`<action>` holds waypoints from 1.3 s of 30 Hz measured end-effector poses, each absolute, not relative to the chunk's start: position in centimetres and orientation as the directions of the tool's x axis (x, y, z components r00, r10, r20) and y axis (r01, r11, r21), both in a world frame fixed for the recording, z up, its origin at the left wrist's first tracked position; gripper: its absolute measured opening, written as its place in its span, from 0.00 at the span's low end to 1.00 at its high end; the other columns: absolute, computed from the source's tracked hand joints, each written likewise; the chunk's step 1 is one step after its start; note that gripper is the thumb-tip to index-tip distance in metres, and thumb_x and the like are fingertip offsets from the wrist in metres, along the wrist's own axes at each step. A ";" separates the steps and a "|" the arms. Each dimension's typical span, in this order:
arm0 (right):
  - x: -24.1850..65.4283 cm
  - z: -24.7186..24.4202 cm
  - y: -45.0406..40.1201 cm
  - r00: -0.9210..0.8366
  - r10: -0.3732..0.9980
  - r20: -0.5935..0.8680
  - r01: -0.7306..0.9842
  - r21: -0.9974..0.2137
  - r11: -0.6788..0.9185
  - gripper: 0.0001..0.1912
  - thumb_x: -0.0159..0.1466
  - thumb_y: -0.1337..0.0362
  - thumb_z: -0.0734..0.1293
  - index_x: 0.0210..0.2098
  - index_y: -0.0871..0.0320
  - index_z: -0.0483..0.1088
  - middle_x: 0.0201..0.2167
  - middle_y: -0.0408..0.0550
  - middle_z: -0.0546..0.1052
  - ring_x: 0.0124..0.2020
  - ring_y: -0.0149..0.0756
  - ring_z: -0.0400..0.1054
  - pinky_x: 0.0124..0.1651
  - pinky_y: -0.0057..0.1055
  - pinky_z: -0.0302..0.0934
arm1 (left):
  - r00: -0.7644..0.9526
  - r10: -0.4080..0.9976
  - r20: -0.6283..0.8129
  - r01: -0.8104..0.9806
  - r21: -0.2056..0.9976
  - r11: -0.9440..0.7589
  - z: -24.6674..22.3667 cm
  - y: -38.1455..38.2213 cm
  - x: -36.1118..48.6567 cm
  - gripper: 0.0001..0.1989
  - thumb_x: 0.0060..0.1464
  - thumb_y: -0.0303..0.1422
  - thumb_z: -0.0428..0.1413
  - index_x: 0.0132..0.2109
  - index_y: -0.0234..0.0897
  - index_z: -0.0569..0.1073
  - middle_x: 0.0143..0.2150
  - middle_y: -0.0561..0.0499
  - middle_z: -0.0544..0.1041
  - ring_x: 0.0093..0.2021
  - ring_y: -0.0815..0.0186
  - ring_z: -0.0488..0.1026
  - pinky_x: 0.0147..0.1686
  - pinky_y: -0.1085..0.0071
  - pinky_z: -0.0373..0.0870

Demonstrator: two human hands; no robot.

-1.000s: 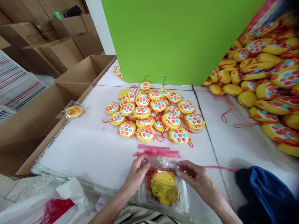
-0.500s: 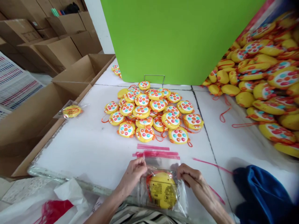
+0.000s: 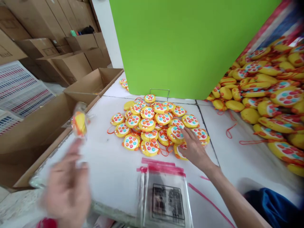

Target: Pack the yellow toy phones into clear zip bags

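Observation:
My left hand, blurred by motion, is at the lower left with its fingers stretched out and apart. Just beyond its fingertips, by the carton's edge, is a blurred yellow toy in a clear bag. My right hand reaches over the right side of a pile of yellow turtle-shaped toys with coloured dots. Its fingers and thumb are apart, touching or close to a toy; the contact is partly hidden. In front of me lies a stack of clear plastic bags with pink top strips.
An open cardboard carton stands along the table's left edge. A green board rises behind the pile. Many more toys are heaped at the right. Pink strips and dark blue cloth lie at lower right.
Both hands have left the bag stack. The bagged toy between them is gone from there; my left hand has swung left toward the carton, and my right hand has moved up to the pile.

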State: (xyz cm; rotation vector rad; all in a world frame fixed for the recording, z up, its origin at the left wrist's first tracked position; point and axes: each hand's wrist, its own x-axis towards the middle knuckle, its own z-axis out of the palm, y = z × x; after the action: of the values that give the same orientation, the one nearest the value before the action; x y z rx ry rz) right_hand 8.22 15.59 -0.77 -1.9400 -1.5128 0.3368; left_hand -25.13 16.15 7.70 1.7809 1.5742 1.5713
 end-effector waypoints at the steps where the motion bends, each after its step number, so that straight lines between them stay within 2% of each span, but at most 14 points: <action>1: 8.0 -0.9 16.5 0.292 0.941 0.171 0.756 -0.643 -0.118 0.33 0.48 0.71 0.64 0.55 0.60 0.65 0.61 0.59 0.63 0.64 0.56 0.49 0.62 0.54 0.46 | 0.009 0.857 0.515 0.572 0.700 -0.427 6.3 15.4 -24.0 0.08 0.56 0.29 0.51 0.44 0.40 0.67 0.54 0.47 0.72 0.55 0.62 0.68 0.55 0.64 0.64; 3: 7.8 -1.0 17.6 0.295 0.944 0.146 0.715 -0.689 -0.117 0.33 0.47 0.73 0.64 0.54 0.59 0.66 0.60 0.57 0.64 0.63 0.58 0.51 0.61 0.56 0.47 | 0.415 0.788 0.455 0.566 0.549 -0.615 2.4 13.6 -21.3 0.12 0.56 0.26 0.50 0.47 0.39 0.68 0.52 0.46 0.74 0.54 0.62 0.70 0.52 0.67 0.68; 6: 8.0 -0.5 17.3 0.344 0.935 0.088 0.600 -0.786 -0.147 0.28 0.53 0.67 0.64 0.54 0.57 0.65 0.53 0.57 0.71 0.56 0.57 0.62 0.54 0.56 0.58 | 0.681 0.663 0.312 0.491 0.477 -0.729 -3.6 10.9 -17.4 0.16 0.56 0.27 0.49 0.53 0.35 0.66 0.55 0.41 0.71 0.58 0.56 0.65 0.53 0.59 0.68; 9: 8.2 0.3 14.9 0.358 0.934 -0.007 0.427 -0.888 -0.171 0.24 0.60 0.58 0.61 0.56 0.57 0.61 0.47 0.55 0.76 0.44 0.49 0.72 0.40 0.45 0.70 | 0.752 0.625 0.212 0.502 0.431 -0.750 -7.0 9.4 -15.1 0.17 0.54 0.26 0.52 0.52 0.33 0.66 0.53 0.41 0.72 0.55 0.53 0.67 0.52 0.55 0.67; 11: 7.8 0.6 13.0 0.345 0.935 -0.084 0.268 -0.946 -0.184 0.24 0.61 0.56 0.62 0.55 0.57 0.61 0.47 0.53 0.76 0.41 0.44 0.74 0.35 0.38 0.71 | 0.752 0.626 0.206 0.519 0.399 -0.756 -7.7 9.0 -14.6 0.18 0.54 0.25 0.54 0.53 0.33 0.66 0.50 0.43 0.73 0.50 0.54 0.69 0.50 0.55 0.68; 13: 7.1 0.6 11.3 0.348 0.916 -0.201 0.011 -0.976 -0.219 0.24 0.57 0.58 0.67 0.52 0.56 0.64 0.45 0.52 0.77 0.39 0.41 0.74 0.33 0.33 0.70 | 0.746 0.635 0.201 0.539 0.380 -0.752 -7.7 9.1 -14.4 0.16 0.55 0.24 0.53 0.51 0.34 0.67 0.45 0.45 0.75 0.44 0.57 0.70 0.46 0.58 0.70; 16: 5.6 0.3 9.6 0.336 0.866 -0.371 -0.359 -0.900 -0.246 0.25 0.50 0.62 0.74 0.47 0.56 0.69 0.42 0.50 0.78 0.39 0.40 0.73 0.33 0.29 0.68 | 0.739 0.651 0.175 0.549 0.405 -0.731 -7.1 9.5 -14.2 0.06 0.55 0.24 0.53 0.41 0.35 0.71 0.39 0.49 0.74 0.40 0.60 0.70 0.43 0.60 0.70; 18: 4.7 0.2 9.1 0.327 0.848 -0.418 -0.448 -0.858 -0.250 0.23 0.49 0.62 0.75 0.44 0.57 0.71 0.42 0.50 0.78 0.41 0.41 0.72 0.33 0.29 0.68 | 0.729 0.660 0.183 0.548 0.422 -0.722 -6.9 9.7 -14.0 0.02 0.55 0.25 0.54 0.35 0.35 0.71 0.43 0.48 0.73 0.46 0.58 0.68 0.47 0.59 0.68; 21: 3.5 0.2 8.5 0.313 0.835 -0.453 -0.497 -0.827 -0.262 0.21 0.51 0.59 0.74 0.43 0.57 0.71 0.43 0.51 0.77 0.43 0.44 0.71 0.36 0.32 0.68 | 0.729 0.646 0.224 0.537 0.398 -0.744 -7.4 9.9 -13.9 0.03 0.55 0.26 0.54 0.39 0.34 0.71 0.52 0.46 0.70 0.54 0.55 0.63 0.52 0.58 0.64; 26: 2.3 -0.1 7.3 0.335 0.820 -0.464 -0.462 -0.840 -0.286 0.23 0.54 0.55 0.72 0.47 0.54 0.67 0.46 0.50 0.76 0.43 0.45 0.71 0.36 0.36 0.69 | 0.769 0.605 0.209 0.505 0.383 -0.774 -8.2 9.8 -14.3 0.12 0.57 0.26 0.52 0.48 0.34 0.68 0.48 0.45 0.71 0.48 0.57 0.66 0.50 0.58 0.64; 30: 2.6 -0.1 7.0 0.411 0.818 -0.403 -0.343 -0.900 -0.270 0.28 0.50 0.58 0.74 0.48 0.53 0.65 0.46 0.50 0.76 0.46 0.46 0.70 0.43 0.36 0.68 | 0.787 0.593 0.168 0.505 0.377 -0.776 -7.6 9.8 -14.6 0.12 0.56 0.24 0.50 0.48 0.33 0.68 0.45 0.45 0.71 0.45 0.57 0.66 0.46 0.59 0.65; 34: 3.0 0.4 7.2 0.426 0.833 -0.352 -0.302 -0.924 -0.236 0.24 0.53 0.57 0.73 0.47 0.55 0.67 0.47 0.52 0.76 0.49 0.48 0.69 0.49 0.40 0.66 | 0.788 0.606 0.104 0.530 0.385 -0.756 -6.5 9.8 -14.7 0.06 0.55 0.23 0.50 0.39 0.36 0.69 0.37 0.48 0.71 0.40 0.58 0.66 0.42 0.59 0.66; 36: 2.9 0.4 7.0 0.434 0.831 -0.349 -0.316 -0.922 -0.223 0.24 0.54 0.56 0.72 0.48 0.54 0.66 0.48 0.51 0.75 0.50 0.47 0.68 0.48 0.40 0.66 | 0.776 0.624 0.090 0.532 0.439 -0.724 -5.8 9.7 -14.8 0.04 0.56 0.26 0.51 0.38 0.36 0.69 0.38 0.48 0.71 0.41 0.57 0.67 0.44 0.57 0.66; 39: 2.1 0.1 6.5 0.427 0.827 -0.365 -0.335 -0.914 -0.230 0.24 0.55 0.55 0.71 0.49 0.52 0.65 0.50 0.50 0.74 0.50 0.47 0.68 0.44 0.38 0.69 | 0.695 0.715 0.078 0.492 0.674 -0.551 -4.4 9.8 -15.1 0.11 0.58 0.32 0.51 0.48 0.37 0.67 0.46 0.45 0.72 0.48 0.56 0.66 0.49 0.55 0.64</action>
State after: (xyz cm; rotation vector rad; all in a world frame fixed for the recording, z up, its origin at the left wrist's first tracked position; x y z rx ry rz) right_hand 2.15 6.45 0.05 -1.4167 -0.4716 1.1550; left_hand -15.09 9.77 -4.45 2.2685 0.9189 0.4589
